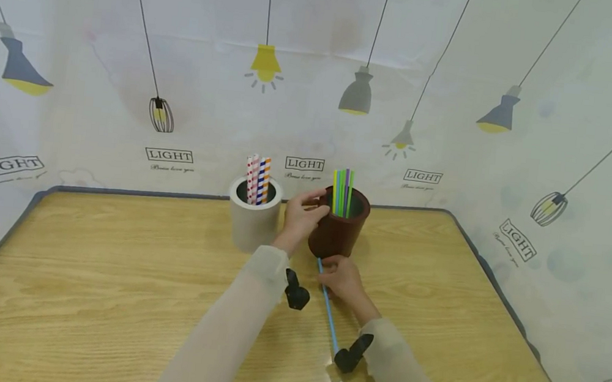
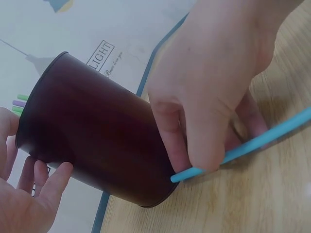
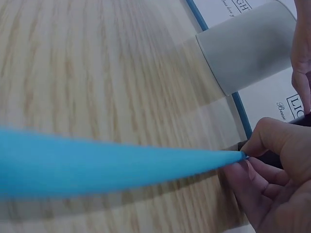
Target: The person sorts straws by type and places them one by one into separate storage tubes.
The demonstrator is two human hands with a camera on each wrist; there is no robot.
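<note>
My left hand (image 1: pixel 303 218) holds a dark red cup (image 2: pixel 92 131) at its upper left side, fingers at the rim and thumb against the outer wall. Several green, yellow and purple straws (image 1: pixel 342 193) stand inside that cup. In the head view the cup leans slightly to the right. Low in front of its base, my right hand (image 1: pixel 345 281) pinches a long light blue straw (image 1: pixel 331 316) near the far end between thumb and fingers. The straw's tip points at the foot of the cup, and its length runs back towards me under the right wrist.
Left of the red cup stands a whitish cup (image 1: pixel 252 229) with several striped and dotted paper straws (image 1: pixel 257 180). Both cups are near the back edge of the wooden table (image 1: pixel 109 276). A wall covering (image 1: pixel 211 83) printed with lamps rises behind and at the sides.
</note>
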